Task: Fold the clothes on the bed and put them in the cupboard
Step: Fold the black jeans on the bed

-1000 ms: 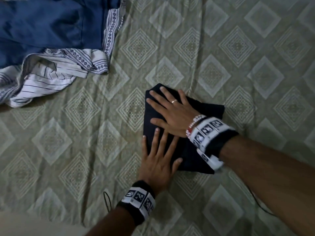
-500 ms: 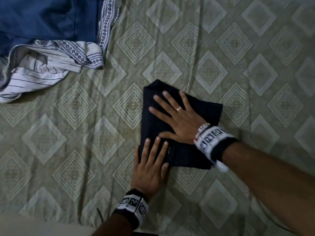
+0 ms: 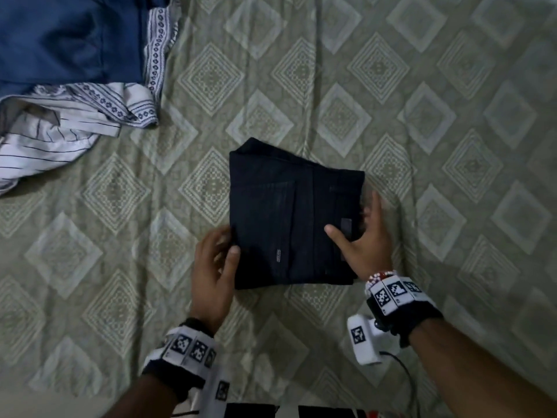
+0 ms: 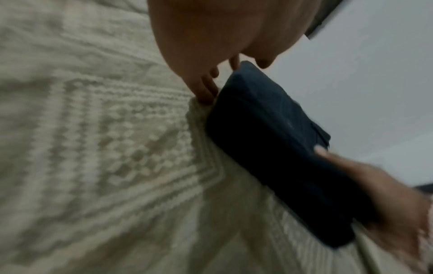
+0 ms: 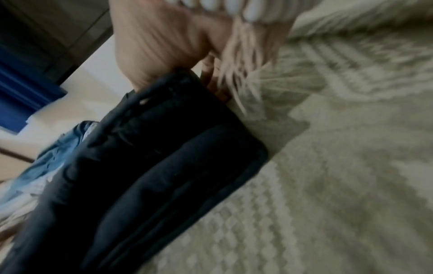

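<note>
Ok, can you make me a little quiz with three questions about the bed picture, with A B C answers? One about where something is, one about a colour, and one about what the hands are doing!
1. Where is the pile of unfolded clothes?
A. Far left corner of the bed
B. Right beside the right hand
C. On top of the folded trousers

2. What colour are the folded trousers?
A. White
B. Very dark, nearly black
C. Red

3. What are the hands doing?
A. Hanging away from the clothes
B. Gripping the folded trousers at both sides
C. Holding the striped shirt

Answers:
1 A, the head view shows the heap at top left.
2 B, the bundle looks dark in every view.
3 B, the left hand and right hand each have a thumb on top and fingers at the edge.
</note>
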